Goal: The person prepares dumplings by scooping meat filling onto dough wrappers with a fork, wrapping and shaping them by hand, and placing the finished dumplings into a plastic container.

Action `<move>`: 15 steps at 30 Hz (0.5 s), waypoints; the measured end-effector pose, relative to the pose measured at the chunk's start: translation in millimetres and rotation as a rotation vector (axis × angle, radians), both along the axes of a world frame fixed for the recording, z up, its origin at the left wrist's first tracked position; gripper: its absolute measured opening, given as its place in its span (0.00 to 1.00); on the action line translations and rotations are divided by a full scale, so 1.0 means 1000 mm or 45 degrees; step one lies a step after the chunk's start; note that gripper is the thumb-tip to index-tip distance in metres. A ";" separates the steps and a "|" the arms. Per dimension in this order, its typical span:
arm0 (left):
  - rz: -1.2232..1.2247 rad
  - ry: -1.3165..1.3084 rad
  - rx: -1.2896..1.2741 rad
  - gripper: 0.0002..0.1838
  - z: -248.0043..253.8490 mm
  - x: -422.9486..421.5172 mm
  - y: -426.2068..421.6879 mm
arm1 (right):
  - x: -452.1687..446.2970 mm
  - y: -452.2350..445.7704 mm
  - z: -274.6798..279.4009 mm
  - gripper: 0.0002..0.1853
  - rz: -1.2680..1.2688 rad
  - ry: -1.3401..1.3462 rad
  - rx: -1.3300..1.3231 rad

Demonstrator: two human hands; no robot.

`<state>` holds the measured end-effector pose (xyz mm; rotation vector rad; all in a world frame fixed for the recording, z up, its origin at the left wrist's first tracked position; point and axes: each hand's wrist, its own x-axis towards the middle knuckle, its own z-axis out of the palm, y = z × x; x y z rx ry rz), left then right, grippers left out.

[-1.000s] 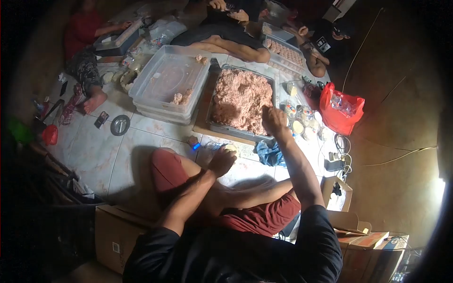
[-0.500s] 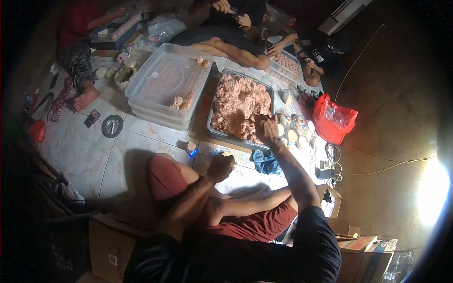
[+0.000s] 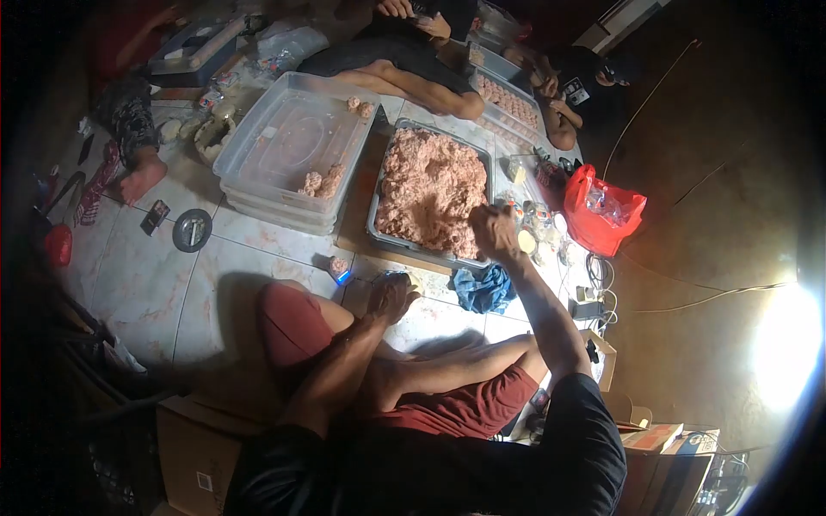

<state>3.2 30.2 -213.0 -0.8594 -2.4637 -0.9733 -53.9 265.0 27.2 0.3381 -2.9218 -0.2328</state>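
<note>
Right grip: fingers curled, at the tray's near right corner; contents hidden, hold cannot be told.
Left grip: fingers bent, above tiled floor; hold cannot be told.
Pink mixture: one rough mass heaped in a grey tray, left of and beyond the right grip.
Pink ball: single, beside a blue-lit display, near the left grip, ahead and leftward.
Clear plastic box: stacked, further pink balls inside, beyond the left grip, leftward.
Blue cloth: crumpled, between the grips, nearer the right.
Red bag: well right of the right grip.
</note>
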 end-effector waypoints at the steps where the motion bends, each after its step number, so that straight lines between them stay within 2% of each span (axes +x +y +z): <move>1: -0.111 -0.168 0.074 0.17 0.034 -0.002 -0.014 | -0.012 -0.002 0.004 0.05 -0.148 0.104 -0.010; 2: -0.227 -0.342 0.143 0.16 0.057 0.000 -0.023 | -0.017 -0.006 0.006 0.05 -0.302 0.202 -0.022; 3: -0.235 -0.353 0.134 0.16 0.062 0.002 -0.025 | -0.015 -0.002 -0.004 0.08 -0.114 0.453 0.123; 4: -0.235 -0.330 0.129 0.16 0.065 0.002 -0.026 | -0.029 -0.018 -0.008 0.09 -0.297 0.101 0.216; 6: -0.239 -0.295 0.118 0.15 0.068 -0.002 -0.031 | -0.020 -0.041 -0.002 0.07 0.136 0.073 0.208; 8: -0.170 -0.316 0.180 0.14 0.064 0.000 -0.032 | -0.019 -0.040 0.011 0.06 0.206 -0.031 0.193; 9: -0.168 -0.314 0.187 0.14 0.069 0.000 -0.034 | -0.020 -0.034 0.023 0.06 0.191 -0.243 0.198; 10: -0.138 -0.504 0.112 0.14 0.074 -0.001 -0.034 | -0.022 -0.030 0.034 0.07 0.175 -0.451 0.208; 11: -0.104 -0.695 0.038 0.14 0.078 -0.003 -0.034 | -0.024 -0.029 0.042 0.07 0.051 -0.374 0.306; 12: -0.101 -0.698 0.053 0.14 0.066 -0.006 -0.034 | -0.031 -0.024 0.047 0.08 -0.054 -0.266 0.034; 14: -0.176 -0.533 0.200 0.16 0.030 -0.006 -0.031 | -0.033 -0.029 0.036 0.10 -0.183 -0.142 0.146; 15: -0.215 -0.788 0.106 0.15 0.051 -0.007 -0.039 | -0.029 -0.024 0.005 0.10 0.005 -0.029 0.148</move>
